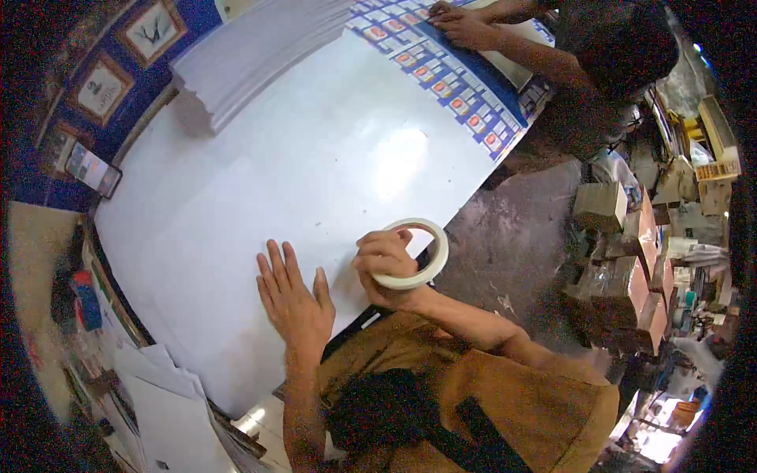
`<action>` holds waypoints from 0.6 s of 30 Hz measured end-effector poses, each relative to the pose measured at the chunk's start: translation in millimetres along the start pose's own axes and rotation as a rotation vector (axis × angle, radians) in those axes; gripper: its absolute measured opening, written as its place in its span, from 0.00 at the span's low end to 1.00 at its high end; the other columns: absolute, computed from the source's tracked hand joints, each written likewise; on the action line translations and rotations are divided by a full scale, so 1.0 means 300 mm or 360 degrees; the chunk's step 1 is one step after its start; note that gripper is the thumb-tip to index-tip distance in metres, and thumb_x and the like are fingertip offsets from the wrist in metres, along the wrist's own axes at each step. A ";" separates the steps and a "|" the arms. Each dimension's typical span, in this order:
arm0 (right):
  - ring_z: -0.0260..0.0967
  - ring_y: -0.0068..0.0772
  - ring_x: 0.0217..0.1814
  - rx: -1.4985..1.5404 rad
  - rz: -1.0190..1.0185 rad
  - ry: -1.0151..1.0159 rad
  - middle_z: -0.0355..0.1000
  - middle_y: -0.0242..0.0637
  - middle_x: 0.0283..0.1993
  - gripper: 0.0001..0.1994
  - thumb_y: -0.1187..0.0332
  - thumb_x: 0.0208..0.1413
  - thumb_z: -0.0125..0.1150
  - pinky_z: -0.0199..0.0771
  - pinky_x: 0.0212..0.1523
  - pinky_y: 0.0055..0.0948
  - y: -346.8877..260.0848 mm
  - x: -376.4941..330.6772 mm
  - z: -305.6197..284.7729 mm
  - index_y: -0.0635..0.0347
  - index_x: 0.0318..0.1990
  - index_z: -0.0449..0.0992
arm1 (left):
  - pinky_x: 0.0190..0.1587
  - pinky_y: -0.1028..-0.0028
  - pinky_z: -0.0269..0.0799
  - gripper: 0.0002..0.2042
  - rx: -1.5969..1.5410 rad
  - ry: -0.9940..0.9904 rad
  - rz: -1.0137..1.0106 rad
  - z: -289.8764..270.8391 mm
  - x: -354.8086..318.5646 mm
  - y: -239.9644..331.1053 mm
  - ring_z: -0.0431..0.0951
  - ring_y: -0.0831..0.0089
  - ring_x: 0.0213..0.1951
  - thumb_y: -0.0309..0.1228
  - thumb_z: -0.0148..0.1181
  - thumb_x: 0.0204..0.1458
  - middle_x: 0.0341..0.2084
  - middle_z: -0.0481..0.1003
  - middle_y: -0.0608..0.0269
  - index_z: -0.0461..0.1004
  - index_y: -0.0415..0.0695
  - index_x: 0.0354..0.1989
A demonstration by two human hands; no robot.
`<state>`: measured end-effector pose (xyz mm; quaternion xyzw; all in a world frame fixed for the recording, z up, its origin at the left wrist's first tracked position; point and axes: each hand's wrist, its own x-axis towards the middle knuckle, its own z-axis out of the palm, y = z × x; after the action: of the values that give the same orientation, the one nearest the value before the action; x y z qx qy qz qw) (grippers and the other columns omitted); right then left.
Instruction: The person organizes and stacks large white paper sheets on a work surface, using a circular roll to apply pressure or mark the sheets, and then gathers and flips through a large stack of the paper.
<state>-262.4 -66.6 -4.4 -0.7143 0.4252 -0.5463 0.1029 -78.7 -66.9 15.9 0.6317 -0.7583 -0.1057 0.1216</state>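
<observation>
A white tabletop (213,236) spreads out in front of me. My left hand (297,303) rests flat on it near the front edge, fingers stretched and slightly spread, with nothing in it. To its right, my right hand (388,268) is closed round a roll of whitish tape (438,264), its fingers passing through the ring. The roll is tilted up at the table's near right edge. Whether any tape is pulled off it I cannot tell.
A tall stack of white sheets (260,59) stands at the back left. Printed blue sheets (445,87) lie at the far right, where another person's hands (465,27) rest. A phone (93,169) leans at the left edge. Several wrapped paper bundles (623,284) are piled on the right.
</observation>
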 end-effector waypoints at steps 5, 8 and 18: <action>0.71 0.37 0.43 -0.0386 0.0210 0.0124 0.73 0.36 0.37 0.14 0.85 0.43 0.63 0.63 0.43 0.38 0.031 0.107 -0.037 0.56 0.37 0.78 | 0.72 0.48 0.39 0.32 0.0061 -0.0025 -0.0028 -0.003 -0.006 0.002 0.43 0.49 0.74 0.42 0.49 0.63 0.75 0.45 0.53 0.50 0.43 0.73; 0.70 0.37 0.41 -0.0318 0.0322 0.0161 0.74 0.34 0.36 0.13 0.82 0.44 0.64 0.60 0.41 0.39 0.075 0.100 -0.036 0.54 0.37 0.78 | 0.72 0.48 0.38 0.32 0.0075 -0.0050 -0.0037 -0.004 -0.002 0.007 0.42 0.49 0.74 0.42 0.49 0.63 0.75 0.44 0.54 0.50 0.42 0.73; 0.70 0.35 0.38 -0.0313 0.0402 0.0086 0.74 0.33 0.34 0.11 0.82 0.45 0.63 0.57 0.39 0.38 0.092 0.097 -0.032 0.55 0.37 0.78 | 0.72 0.46 0.36 0.32 0.0063 -0.0091 -0.0062 -0.011 0.013 0.023 0.41 0.48 0.75 0.43 0.45 0.64 0.75 0.43 0.53 0.49 0.42 0.73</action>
<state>-283.2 -101.5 2.7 -0.6468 0.5657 -0.5037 0.0889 -84.9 -69.5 21.3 0.6455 -0.7509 -0.1109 0.0852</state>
